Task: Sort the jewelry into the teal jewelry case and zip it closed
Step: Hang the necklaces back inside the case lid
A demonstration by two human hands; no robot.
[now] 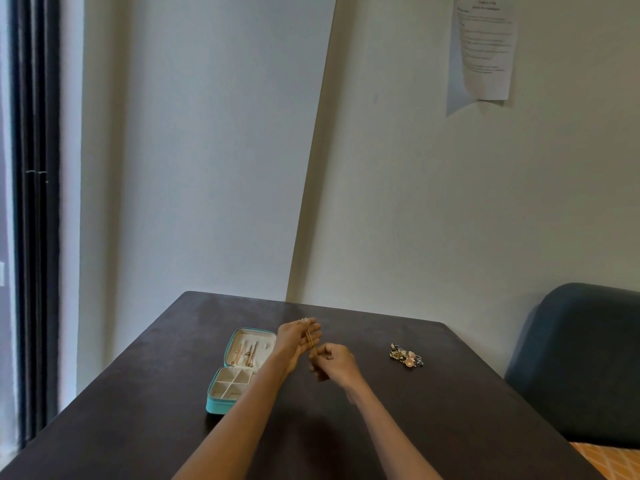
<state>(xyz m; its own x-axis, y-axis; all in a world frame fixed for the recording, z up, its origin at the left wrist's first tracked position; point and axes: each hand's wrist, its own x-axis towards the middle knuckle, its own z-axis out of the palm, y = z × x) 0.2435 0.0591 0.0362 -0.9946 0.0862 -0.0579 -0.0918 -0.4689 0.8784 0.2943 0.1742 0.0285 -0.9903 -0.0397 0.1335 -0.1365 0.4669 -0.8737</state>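
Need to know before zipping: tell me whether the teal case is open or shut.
Open. The teal jewelry case lies flat on the table, its lid folded back with jewelry hung inside, the cream compartments showing.

Desk (pixel 138 393): dark, matt top, faintly mottled, dull sheen toward the far edge. Case (pixel 216 405): teal outer skin, smooth, looks like faux leather; lining pale cream, soft and velvety as far as I can tell. Chain (pixel 309 338): gold-toned metal, shiny. Jewelry pile (pixel 406 356): mixed glossy metal. Paper sheet (pixel 486 46) on wall: thin, matt, curling. Chair (pixel 588 358): dark blue, matt cloth.
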